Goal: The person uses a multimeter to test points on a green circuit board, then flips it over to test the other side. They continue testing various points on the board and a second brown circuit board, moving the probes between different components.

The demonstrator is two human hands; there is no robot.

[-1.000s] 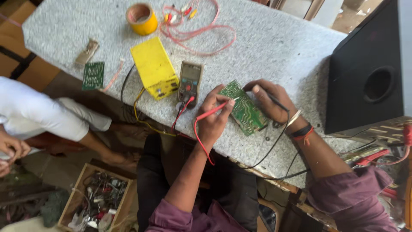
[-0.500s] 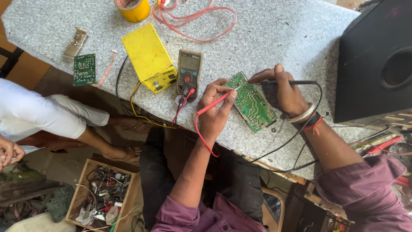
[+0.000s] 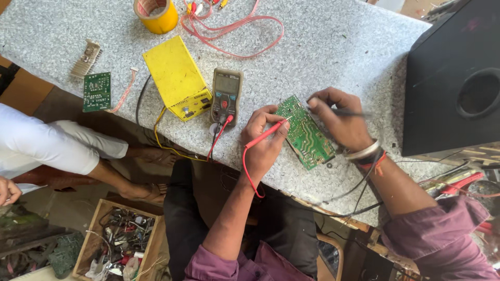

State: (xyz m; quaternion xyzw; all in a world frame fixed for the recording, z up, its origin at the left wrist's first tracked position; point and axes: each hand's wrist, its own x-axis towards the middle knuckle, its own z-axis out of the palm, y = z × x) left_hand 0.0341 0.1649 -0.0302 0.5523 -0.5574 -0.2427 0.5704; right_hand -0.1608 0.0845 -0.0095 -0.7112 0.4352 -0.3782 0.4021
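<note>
While my left hand (image 3: 263,143) pinches the red probe (image 3: 265,135) and my right hand (image 3: 338,122) grips the black probe (image 3: 346,112), either tip may slip across the green circuit board (image 3: 307,136) between my fingers and bridge its tracks.

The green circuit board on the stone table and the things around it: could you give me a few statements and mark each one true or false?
1. The left hand holds a red probe against the green circuit board. True.
2. The right hand holds a yellow probe. False: its probe is black.
3. A multimeter lies beside a yellow box. True.
4. The tape roll sits on the circuit board. False: it stands apart, at the table's far edge.
5. The black speaker stands on the person's right. True.
</note>
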